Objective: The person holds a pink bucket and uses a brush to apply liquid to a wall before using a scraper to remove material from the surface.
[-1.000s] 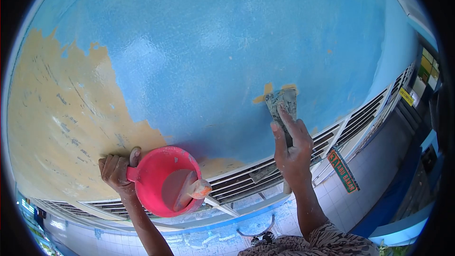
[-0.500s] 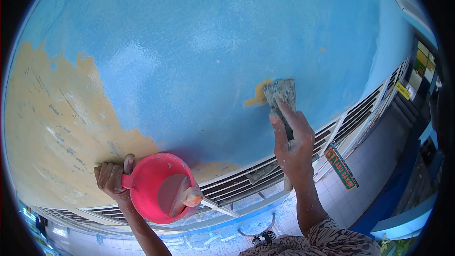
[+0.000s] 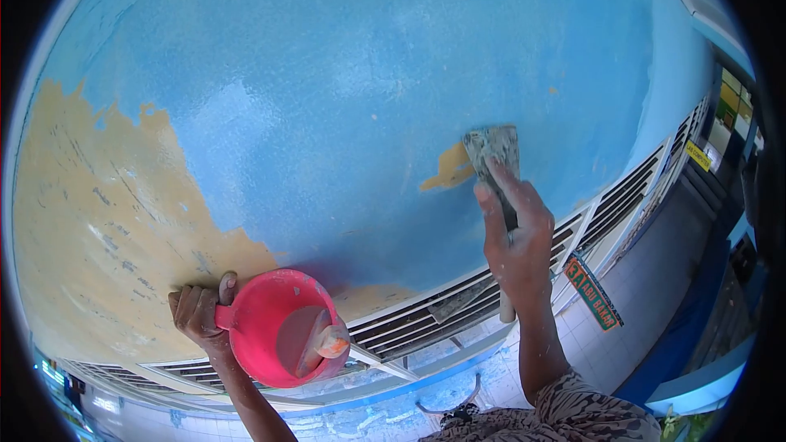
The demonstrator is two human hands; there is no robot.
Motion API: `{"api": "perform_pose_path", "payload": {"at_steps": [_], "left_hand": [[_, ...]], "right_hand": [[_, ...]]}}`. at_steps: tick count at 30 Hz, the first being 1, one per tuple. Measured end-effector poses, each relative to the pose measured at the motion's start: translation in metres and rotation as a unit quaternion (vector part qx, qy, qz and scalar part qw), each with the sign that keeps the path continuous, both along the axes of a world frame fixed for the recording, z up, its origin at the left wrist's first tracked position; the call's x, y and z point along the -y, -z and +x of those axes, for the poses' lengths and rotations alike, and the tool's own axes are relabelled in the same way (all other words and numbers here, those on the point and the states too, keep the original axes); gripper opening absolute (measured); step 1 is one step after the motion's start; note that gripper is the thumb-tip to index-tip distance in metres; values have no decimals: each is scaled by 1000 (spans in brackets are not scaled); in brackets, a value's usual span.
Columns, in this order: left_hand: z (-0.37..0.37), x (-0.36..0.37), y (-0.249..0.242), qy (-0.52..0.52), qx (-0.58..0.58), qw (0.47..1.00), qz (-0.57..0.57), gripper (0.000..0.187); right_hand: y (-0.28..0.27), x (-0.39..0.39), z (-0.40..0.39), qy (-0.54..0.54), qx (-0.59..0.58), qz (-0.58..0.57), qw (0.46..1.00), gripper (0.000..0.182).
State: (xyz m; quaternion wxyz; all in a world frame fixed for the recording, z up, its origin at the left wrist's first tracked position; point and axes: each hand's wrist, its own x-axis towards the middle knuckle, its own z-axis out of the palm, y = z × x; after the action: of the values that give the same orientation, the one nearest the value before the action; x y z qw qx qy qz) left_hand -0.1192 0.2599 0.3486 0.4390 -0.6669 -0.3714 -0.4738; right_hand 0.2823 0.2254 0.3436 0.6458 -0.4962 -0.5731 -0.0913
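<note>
My right hand grips a putty knife, its smeared blade flat against the blue wall. Just left of the blade lies a small yellowish bare patch. At the lower left my left hand is wrapped round the handle of a pink dipper, near the wall's large yellowish area. Inside the dipper is a pale mass, and a whitish-orange lump sits at its right edge.
Below the painted surface runs a white slatted vent. A green and red sign hangs at the right, with a yellow sign farther off. Pale floor tiles and a blue ledge show at the lower right.
My right hand and the putty knife have shifted slightly right, and more of the yellowish patch shows beside the blade. My left hand and the dipper have barely moved.
</note>
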Motion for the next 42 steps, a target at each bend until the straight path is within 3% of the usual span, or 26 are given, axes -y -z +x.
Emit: {"api": "perform_pose_path", "payload": {"at_steps": [6,11,15,21,24,26,28,31,34,39,42], "left_hand": [[0,0,1,-20,1,1000,2,48],[-1,4,-1,-30,-25,999,-24,39],[0,0,-2,-30,-12,999,5,43],[3,1,0,-16,-7,1000,-9,48],[1,-1,-1,-5,5,1000,8,50],[0,-1,-1,-10,-16,1000,6,49],[-2,0,0,-15,-16,1000,-1,49],[1,-1,0,-21,-6,1000,-1,49],[-1,-1,-1,-18,-7,1000,6,49],[-1,0,1,-10,-11,1000,-6,48],[-2,0,3,-29,0,1000,-9,47]], "right_hand": [[24,6,6,3,8,-31,999,36],[-2,2,9,17,6,-22,1000,36],[21,1,14,4,16,6,1000,36],[-16,-5,17,-8,-12,23,1000,34],[24,3,19,7,10,-14,1000,34],[15,-3,21,12,7,-21,1000,33],[-6,-12,25,11,18,46,999,34],[-14,-7,23,8,-13,11,1000,34],[21,8,16,20,9,-25,999,34],[-20,-12,28,32,15,17,999,38],[-2,-7,28,23,38,43,998,39]]}}
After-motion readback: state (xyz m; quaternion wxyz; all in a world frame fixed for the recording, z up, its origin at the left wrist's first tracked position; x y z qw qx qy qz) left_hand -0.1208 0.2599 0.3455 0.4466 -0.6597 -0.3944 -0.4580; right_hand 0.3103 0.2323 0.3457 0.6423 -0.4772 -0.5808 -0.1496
